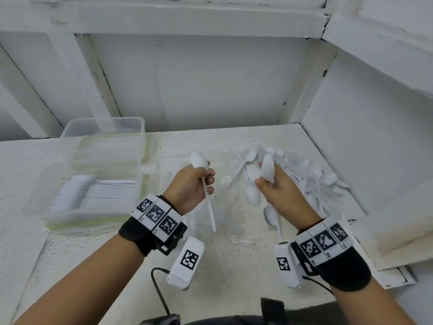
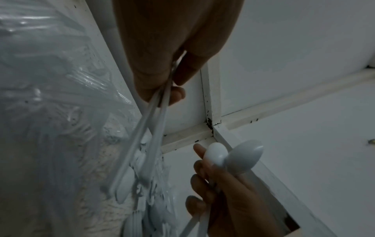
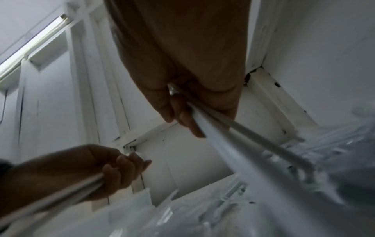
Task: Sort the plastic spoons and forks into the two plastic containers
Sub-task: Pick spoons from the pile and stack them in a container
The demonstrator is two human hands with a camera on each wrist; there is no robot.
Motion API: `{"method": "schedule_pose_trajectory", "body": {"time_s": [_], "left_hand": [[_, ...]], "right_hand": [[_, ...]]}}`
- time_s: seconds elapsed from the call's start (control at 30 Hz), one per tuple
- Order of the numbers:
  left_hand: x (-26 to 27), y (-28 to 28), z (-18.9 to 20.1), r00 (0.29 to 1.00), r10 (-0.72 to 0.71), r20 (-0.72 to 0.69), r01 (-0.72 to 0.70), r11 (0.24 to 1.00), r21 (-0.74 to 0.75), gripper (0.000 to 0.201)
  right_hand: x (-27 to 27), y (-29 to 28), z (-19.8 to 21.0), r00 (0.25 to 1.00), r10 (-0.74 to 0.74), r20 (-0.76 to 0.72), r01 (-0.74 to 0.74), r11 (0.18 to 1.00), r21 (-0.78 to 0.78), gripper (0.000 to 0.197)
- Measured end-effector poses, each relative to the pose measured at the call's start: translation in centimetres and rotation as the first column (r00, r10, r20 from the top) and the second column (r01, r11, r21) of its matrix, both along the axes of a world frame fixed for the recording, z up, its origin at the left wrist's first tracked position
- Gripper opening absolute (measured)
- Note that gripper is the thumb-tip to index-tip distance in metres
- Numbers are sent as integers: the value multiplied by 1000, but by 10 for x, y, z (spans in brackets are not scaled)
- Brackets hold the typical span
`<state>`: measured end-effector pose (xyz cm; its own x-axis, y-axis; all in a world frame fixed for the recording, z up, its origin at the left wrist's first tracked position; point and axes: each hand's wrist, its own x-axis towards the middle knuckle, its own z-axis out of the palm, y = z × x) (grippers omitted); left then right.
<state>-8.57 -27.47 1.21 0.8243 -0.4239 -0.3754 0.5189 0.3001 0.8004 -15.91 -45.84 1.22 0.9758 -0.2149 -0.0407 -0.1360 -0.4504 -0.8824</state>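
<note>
White shelf below, left hand and right hand each clutch spoons by the handles, probably bunching them for the box at left.

White spoons on a speckled off-white table; beside them, clear containers with yellow-green rims; black-and-white checked wristbands

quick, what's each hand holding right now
Left hand: gripping white plastic spoons by the handles.
Right hand: gripping another bunch of white spoons.
</note>
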Motion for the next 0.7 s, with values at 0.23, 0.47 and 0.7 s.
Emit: {"method": "schedule_pose_trajectory", "body": {"time_s": [0.23,0.47,0.7], "left_hand": [[-2,-4,-3,942,-228,246,92,881,464,16],[12,-22,-2,821,-466,329,117,702,702,25],[36,-33,1,737,-547,398,37,620,784,16]], "right_hand": [[-28,-34,-17,964,153,-219,-229,897,-379,42],[-37,-38,-47,890,160,-428,-455,398,-797,31],[-35,-49,-44,885,453,-106,-401,628,-667,13]]}}
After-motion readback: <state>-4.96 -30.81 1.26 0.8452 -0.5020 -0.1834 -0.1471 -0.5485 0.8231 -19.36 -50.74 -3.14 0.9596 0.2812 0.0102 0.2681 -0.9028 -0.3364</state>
